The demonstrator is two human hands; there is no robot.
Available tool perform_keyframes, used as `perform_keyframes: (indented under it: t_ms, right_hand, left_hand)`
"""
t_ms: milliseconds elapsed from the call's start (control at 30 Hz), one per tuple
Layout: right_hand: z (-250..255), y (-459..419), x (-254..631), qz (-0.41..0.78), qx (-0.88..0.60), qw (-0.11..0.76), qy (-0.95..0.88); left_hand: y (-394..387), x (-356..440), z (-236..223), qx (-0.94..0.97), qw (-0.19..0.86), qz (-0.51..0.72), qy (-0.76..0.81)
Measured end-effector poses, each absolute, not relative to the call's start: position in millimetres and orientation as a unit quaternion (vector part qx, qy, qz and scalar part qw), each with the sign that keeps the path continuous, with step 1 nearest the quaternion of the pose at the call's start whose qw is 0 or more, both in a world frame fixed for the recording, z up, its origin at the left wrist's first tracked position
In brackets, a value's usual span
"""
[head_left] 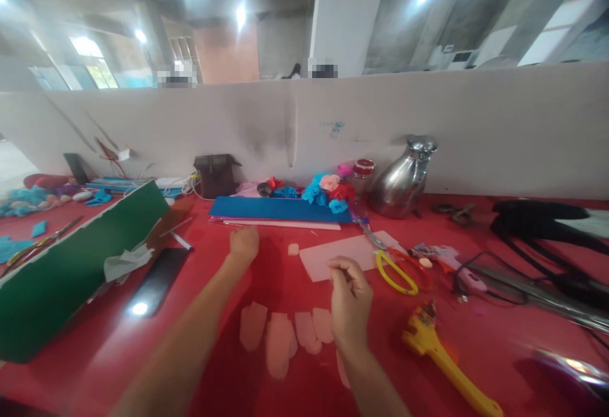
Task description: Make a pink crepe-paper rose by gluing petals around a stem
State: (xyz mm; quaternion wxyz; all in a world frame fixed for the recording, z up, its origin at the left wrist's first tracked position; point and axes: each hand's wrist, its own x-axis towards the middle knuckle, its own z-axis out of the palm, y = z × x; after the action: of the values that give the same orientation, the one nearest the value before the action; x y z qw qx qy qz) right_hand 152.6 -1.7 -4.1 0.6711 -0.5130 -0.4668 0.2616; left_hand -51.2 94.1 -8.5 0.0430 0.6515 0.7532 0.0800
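Note:
My left hand [245, 244] is closed on the red table, just in front of a stack of blue sheets [276, 208]; whatever its fingers may hold is hidden. My right hand [351, 299] has its fingers curled into a pinch beside a pale pink paper sheet [333, 257], and I cannot make out anything in the pinch. Between my forearms lie several rounded pink petal cut-outs [277, 347], some overlapping. One small pink piece [293, 249] sits apart, between the hands. Yellow-and-red-handled scissors [397, 274] rest partly on the pink sheet's right side.
A green board [85, 271] stands at left, beside a dark phone [159, 280]. Paper flowers [329, 190], a lidded jar [364, 172] and a steel jug [402, 179] line the back partition. A pink glue gun [459, 264] and a yellow-handled tool [447, 360] lie right.

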Motion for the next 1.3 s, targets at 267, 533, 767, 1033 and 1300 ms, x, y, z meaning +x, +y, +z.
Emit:
perform_keyframes:
  t_ms: [267,533,767,1033,1300]
  right_hand:
    - [-3.3,-0.9,150.9,0.346,-0.521,0.635,-0.453]
    - [-4.7,2.6,141.1,0.532,-0.487,0.549,-0.424]
    - [-6.1,4.5,144.0,0.501,-0.477,0.591,-0.415]
    - [-3.0,2.2,141.3,0.511,-0.464,0.557,-0.463]
    - [-11.1,5.4,145.1,0.437,-0.521,0.550,-0.485]
  left_hand:
    - [83.6,-81.2,38.1,0.666,0.096,0.120,0.730]
    - [16.3,-42.0,30.7,0.677,0.318,0.279,0.602]
    - [6.9,-42.0,19.9,0.662,0.444,0.270,0.540]
    - [2.5,-7.7,28.2,0.720,0.392,0.277,0.501]
    - [17.5,-15.9,20.9,0.468,0.540,0.469,0.519]
